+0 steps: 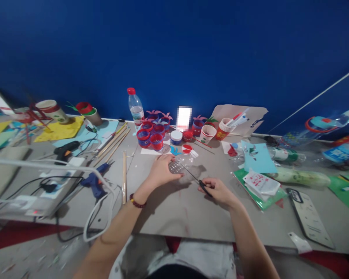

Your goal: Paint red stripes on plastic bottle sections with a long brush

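Note:
My left hand [162, 170] is closed around a clear plastic bottle piece [176, 166] with a dimpled surface, held just above the table. In my right hand [216, 190] is a pair of scissors [202, 184] with black handles, and its blades reach left to the plastic. Whether the blades are cutting into it, I cannot tell. Just beyond my hands lie a blue leaf-shaped cutout [174, 150] and a red and white round piece [187, 148]. Several red and purple cups [156, 142] stand grouped behind my left hand.
Left of me are a blue glue gun [94, 182], a power strip [58, 186] with cables, and wooden sticks [124, 176]. At the back stands a water bottle [135, 106]. To the right lie a phone [310, 217], packets [261, 184] and plastic bottles [285, 154].

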### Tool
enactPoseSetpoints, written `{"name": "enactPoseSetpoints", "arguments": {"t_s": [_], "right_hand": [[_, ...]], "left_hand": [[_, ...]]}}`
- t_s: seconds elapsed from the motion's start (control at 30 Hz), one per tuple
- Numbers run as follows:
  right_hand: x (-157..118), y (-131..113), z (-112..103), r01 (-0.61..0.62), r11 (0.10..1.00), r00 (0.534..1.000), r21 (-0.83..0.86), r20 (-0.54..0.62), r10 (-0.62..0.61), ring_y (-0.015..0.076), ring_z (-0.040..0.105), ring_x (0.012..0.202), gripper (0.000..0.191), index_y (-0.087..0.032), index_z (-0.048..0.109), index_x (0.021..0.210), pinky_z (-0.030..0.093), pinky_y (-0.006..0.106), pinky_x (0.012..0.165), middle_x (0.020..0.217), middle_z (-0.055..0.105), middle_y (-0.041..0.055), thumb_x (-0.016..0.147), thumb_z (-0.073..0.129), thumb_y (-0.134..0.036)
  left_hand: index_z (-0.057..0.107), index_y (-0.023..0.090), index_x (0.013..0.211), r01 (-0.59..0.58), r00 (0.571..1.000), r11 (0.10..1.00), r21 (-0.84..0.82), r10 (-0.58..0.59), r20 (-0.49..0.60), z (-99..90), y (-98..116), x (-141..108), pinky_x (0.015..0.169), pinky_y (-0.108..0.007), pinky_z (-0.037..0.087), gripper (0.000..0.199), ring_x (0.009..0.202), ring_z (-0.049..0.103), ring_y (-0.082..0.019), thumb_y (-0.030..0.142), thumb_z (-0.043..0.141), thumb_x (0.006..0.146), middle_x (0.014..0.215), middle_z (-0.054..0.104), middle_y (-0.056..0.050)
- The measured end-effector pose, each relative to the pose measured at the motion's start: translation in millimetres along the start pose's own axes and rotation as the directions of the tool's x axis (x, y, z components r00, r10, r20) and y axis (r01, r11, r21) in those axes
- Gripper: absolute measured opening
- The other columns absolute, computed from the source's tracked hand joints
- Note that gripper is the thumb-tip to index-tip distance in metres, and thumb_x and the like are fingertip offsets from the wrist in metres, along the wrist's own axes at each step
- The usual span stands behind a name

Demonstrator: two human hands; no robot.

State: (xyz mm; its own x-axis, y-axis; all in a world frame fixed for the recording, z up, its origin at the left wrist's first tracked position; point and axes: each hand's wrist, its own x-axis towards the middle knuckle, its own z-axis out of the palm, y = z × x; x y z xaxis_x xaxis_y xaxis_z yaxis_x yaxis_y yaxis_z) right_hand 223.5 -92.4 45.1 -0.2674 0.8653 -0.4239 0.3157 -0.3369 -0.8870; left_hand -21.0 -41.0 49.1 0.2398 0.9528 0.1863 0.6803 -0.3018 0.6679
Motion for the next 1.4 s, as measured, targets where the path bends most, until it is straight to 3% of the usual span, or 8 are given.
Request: {"name": "enactPoseSetpoints", "arguments": {"t_s": [0.13, 0.23, 0.37, 0.57, 0.9, 1.13, 1.4], "right_hand": [[1, 4, -1, 0.006, 0.999, 0.999, -0.033, 0.045, -0.005, 0.0045, 0.029, 0.044, 0.046, -0.018, 0.052, 0.064, 0.024, 0.020, 0.042, 0.051, 0.036, -0.0087, 0.064, 0.077, -0.057], [2, 10, 1, 0.005, 1.000, 0.999, -0.023, 0.043, -0.004, 0.0044, 0.031, 0.043, 0.043, -0.018, 0.055, 0.068, 0.023, 0.019, 0.040, 0.051, 0.038, -0.0086, 0.066, 0.077, -0.055], [2, 10, 8, -0.055, 0.998, 0.998, 0.030, 0.020, 0.054, 0.0044, 0.033, 0.039, 0.044, -0.019, 0.057, 0.071, 0.020, 0.019, 0.037, 0.048, 0.038, -0.0098, 0.063, 0.081, -0.055], [2, 5, 13, -0.041, 0.997, 0.999, 0.067, 0.003, 0.040, 0.0036, 0.031, 0.038, 0.046, -0.019, 0.055, 0.068, 0.021, 0.018, 0.037, 0.048, 0.037, -0.0103, 0.060, 0.083, -0.054], [5, 5, 13, -0.025, 0.998, 1.000, 0.060, -0.014, 0.026, 0.0037, 0.027, 0.042, 0.050, -0.019, 0.052, 0.063, 0.019, 0.019, 0.040, 0.047, 0.033, -0.0102, 0.058, 0.082, -0.059], [7, 8, 11, -0.013, 0.999, 1.000, 0.039, -0.014, 0.014, 0.0043, 0.028, 0.042, 0.049, -0.019, 0.052, 0.062, 0.020, 0.020, 0.041, 0.047, 0.034, -0.0097, 0.060, 0.081, -0.059], [6, 10, 13, -0.029, 0.998, 0.999, 0.055, -0.018, 0.030, 0.0038, 0.029, 0.042, 0.046, -0.019, 0.051, 0.065, 0.020, 0.019, 0.041, 0.049, 0.035, -0.0099, 0.063, 0.082, -0.053]], "left_hand": [[0.055, 0.018, 0.115, 0.115, 0.984, 0.958, -0.262, -0.074, 0.160, -5.1, 2, 0, 0.087, -0.036, 0.052, 0.061, 0.095, 0.066, -0.023, 0.040, 0.079, 0.063, 0.105, 0.070, -0.007], [0.057, 0.018, 0.114, 0.140, 0.971, 0.945, -0.295, -0.072, 0.229, -1.6, 3, -1, 0.075, -0.032, 0.052, 0.057, 0.079, 0.066, -0.020, 0.039, 0.077, 0.065, 0.090, 0.070, -0.004], [0.063, 0.021, 0.105, 0.124, 0.981, 0.972, -0.197, -0.091, 0.169, 5.1, 8, -3, 0.073, -0.031, 0.051, 0.046, 0.077, 0.065, -0.019, 0.037, 0.077, 0.064, 0.087, 0.070, -0.002], [0.061, 0.020, 0.112, 0.135, 0.987, 0.986, -0.097, -0.125, 0.102, 8.0, 16, -7, 0.071, -0.031, 0.050, 0.048, 0.076, 0.064, -0.020, 0.038, 0.074, 0.070, 0.089, 0.070, -0.003], [0.056, 0.020, 0.122, 0.180, 0.983, 0.983, 0.019, -0.181, 0.019, 12.4, 17, -9, 0.084, -0.036, 0.052, 0.054, 0.094, 0.069, -0.026, 0.040, 0.073, 0.074, 0.107, 0.072, -0.008], [0.052, 0.021, 0.130, 0.141, 0.982, 0.984, 0.105, -0.125, -0.145, 21.8, 7, -11, 0.094, -0.038, 0.050, 0.059, 0.112, 0.065, -0.029, 0.041, 0.071, 0.078, 0.123, 0.067, -0.010], [0.053, 0.019, 0.126, 0.148, 0.987, 0.980, 0.131, -0.137, -0.090, 20.3, 13, -13, 0.092, -0.039, 0.051, 0.055, 0.109, 0.066, -0.030, 0.040, 0.070, 0.078, 0.122, 0.068, -0.012]]}}
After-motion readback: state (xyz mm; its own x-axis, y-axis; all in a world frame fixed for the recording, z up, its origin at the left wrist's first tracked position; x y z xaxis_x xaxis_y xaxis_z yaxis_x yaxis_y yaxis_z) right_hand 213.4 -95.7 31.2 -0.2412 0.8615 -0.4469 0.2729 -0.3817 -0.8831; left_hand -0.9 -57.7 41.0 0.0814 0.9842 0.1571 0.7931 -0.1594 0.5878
